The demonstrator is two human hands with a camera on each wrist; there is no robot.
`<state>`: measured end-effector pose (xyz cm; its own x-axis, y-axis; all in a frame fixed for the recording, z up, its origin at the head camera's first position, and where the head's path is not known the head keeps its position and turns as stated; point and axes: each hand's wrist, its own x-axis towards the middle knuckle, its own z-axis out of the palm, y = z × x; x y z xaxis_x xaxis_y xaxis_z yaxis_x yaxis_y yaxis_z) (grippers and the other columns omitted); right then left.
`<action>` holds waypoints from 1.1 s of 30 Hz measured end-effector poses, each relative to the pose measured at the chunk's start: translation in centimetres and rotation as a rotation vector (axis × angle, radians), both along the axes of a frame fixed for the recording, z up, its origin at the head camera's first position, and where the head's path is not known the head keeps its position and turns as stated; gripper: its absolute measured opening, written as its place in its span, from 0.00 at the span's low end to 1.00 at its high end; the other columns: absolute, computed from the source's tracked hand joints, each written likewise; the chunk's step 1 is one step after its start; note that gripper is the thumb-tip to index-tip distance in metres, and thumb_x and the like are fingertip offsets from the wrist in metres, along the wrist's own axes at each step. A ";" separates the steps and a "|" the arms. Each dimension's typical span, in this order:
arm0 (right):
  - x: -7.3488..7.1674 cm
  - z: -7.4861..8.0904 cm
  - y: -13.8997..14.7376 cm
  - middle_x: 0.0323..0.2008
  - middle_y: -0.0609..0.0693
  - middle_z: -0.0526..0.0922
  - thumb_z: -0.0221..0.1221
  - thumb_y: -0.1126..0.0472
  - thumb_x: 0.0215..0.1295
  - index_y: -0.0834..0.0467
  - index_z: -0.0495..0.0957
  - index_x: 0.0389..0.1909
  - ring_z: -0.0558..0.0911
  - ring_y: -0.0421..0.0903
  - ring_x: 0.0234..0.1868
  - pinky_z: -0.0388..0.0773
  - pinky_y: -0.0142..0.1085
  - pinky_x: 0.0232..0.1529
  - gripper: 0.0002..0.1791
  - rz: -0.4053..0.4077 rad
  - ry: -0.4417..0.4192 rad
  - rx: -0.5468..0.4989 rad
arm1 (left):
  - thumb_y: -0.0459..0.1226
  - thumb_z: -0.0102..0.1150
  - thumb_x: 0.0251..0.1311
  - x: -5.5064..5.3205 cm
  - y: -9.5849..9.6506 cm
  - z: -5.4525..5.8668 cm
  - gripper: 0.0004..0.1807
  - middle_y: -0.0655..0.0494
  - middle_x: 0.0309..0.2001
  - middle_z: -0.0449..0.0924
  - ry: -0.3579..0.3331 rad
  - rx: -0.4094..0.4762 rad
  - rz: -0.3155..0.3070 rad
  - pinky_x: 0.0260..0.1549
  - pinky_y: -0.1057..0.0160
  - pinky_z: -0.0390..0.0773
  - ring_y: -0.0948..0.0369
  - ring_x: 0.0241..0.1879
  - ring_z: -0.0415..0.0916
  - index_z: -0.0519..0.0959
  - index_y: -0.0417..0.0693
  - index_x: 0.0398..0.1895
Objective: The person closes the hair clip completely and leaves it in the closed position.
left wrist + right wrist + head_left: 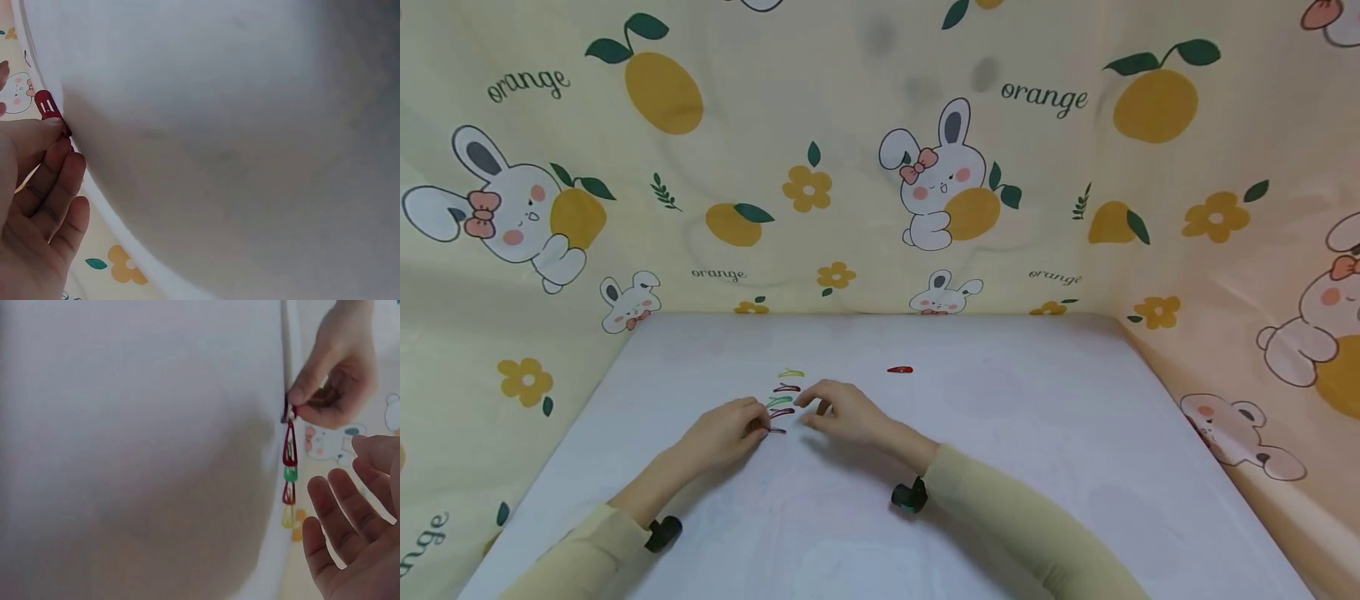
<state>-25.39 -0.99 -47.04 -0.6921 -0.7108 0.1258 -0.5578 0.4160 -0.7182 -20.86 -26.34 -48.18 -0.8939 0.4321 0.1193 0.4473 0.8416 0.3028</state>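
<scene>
A glossy finish is shown by the separate red clip (900, 369), a smooth matt one by the tabletop (1045, 417), while rippled cloth is suggested by the backdrop (850, 92), matt fabric by the sleeves (1015, 512) and dark plastic by the wrist cameras (909, 497).

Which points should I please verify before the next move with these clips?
1. Left hand gripping the dark red clip: ok, pinched by thumb and fingers.
2. Right hand free: ok, it holds nothing.
3. Yellow clip at the far end of the row: ok.
4. Lone red clip in the row: not ok, it lies apart, to the right.
5. Pinched clip snapped closed: cannot tell, fingers cover part.
</scene>
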 end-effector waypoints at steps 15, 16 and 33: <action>1.0 -0.3 -1.8 0.47 0.43 0.86 0.65 0.59 0.72 0.55 0.85 0.54 0.81 0.34 0.38 0.76 0.26 0.39 0.12 -0.017 0.022 0.048 | 0.28 0.70 0.58 0.7 0.4 0.6 0.07 0.62 0.33 0.79 0.101 0.083 -0.009 0.35 0.63 0.81 0.66 0.34 0.76 0.83 0.48 0.35; 1.0 -0.3 -1.9 0.47 0.43 0.86 0.65 0.59 0.72 0.54 0.86 0.53 0.81 0.34 0.37 0.76 0.26 0.39 0.12 -0.022 0.023 0.044 | 0.27 0.70 0.58 0.8 0.4 0.7 0.08 0.62 0.33 0.80 0.110 0.089 -0.012 0.35 0.63 0.82 0.65 0.34 0.76 0.83 0.48 0.36; 1.8 0.2 -1.0 0.40 0.49 0.88 0.68 0.65 0.69 0.56 0.87 0.43 0.81 0.37 0.33 0.77 0.26 0.37 0.05 -0.130 0.201 -0.192 | 0.26 0.69 0.55 1.1 2.6 2.4 0.11 0.62 0.33 0.78 0.329 0.184 -0.086 0.33 0.64 0.81 0.65 0.35 0.77 0.80 0.48 0.36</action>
<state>-23.55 -1.97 -46.83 -0.7235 -0.5677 0.3928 -0.6475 0.3606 -0.6714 -19.77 -23.76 -45.79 -0.7565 0.4483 0.4761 0.6121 0.7417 0.2742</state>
